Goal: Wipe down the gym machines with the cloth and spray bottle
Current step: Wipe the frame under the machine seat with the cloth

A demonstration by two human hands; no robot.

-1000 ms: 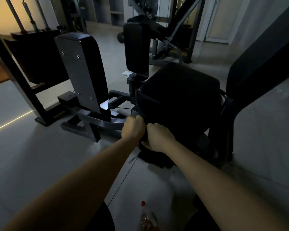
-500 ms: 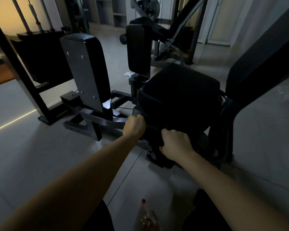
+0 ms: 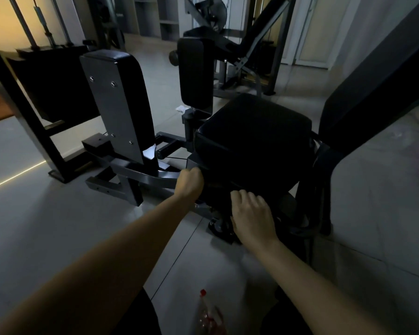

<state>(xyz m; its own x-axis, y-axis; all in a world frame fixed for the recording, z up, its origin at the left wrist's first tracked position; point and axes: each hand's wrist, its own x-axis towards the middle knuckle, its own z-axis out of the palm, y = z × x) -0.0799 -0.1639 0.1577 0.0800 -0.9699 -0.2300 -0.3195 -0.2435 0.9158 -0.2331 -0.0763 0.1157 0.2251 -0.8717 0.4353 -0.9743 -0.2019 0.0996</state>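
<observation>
Before you, the seat pad [image 3: 252,141] looks like black vinyl with a dull sheen. The back plate [image 3: 116,110] left of it is matt grey metal, and the frame [image 3: 140,174] is smooth painted metal. The floor tiles [image 3: 46,226] are smooth and faintly glossy. Your spray bottle [image 3: 207,315] is clear plastic.

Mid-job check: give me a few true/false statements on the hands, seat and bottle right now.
1. The right hand holds the spray bottle. False: the bottle is on the floor near the person, and neither hand touches it.
2. Both hands are at the front of the black seat. True.
3. The left hand is curled into a fist. True.
4. The two hands touch each other. False: they are apart.
</observation>
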